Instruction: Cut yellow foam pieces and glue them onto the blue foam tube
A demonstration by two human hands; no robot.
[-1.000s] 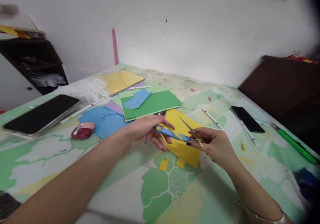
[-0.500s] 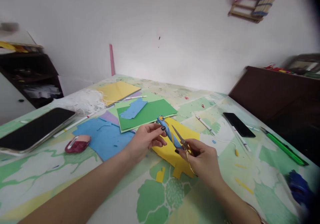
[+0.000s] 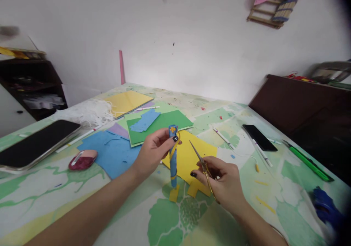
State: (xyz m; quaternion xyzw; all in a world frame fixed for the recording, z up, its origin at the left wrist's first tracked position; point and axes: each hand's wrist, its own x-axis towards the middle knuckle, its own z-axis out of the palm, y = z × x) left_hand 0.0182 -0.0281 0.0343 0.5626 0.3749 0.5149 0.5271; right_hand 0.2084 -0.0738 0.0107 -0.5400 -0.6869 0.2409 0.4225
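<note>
Blue tube [image 3: 173, 162] is right in front of you, held up over the table [image 3: 131, 216] on the side near you. It stands almost straight up and down. A yellow strip [image 3: 173, 150] goes round it, and a yellow flower [image 3: 172, 129] sits near its top. Your left hand [image 3: 156, 147] is the near one: its thumb and fingers pinch the top part. The low end is by a small yellow scrap [image 3: 173, 195]; you can't tell if it touches the table.

Your right hand [image 3: 225, 176] is to the right of the tube, not touching it. It grips the scissors [image 3: 203, 163] by the gold handles. Their tip points up and left, to the tube's top part, with a gap between.

A yellow sheet [image 3: 197, 149] lies flat behind the tube. A blue sheet [image 3: 109, 152] lies toward the table's left edge, and a green sheet [image 3: 170, 120] toward the far edge. A black phone [image 3: 259, 137] and a green cutter [image 3: 309, 162] lie near the right edge. Past the far edge is a white wall [image 3: 205, 37].
</note>
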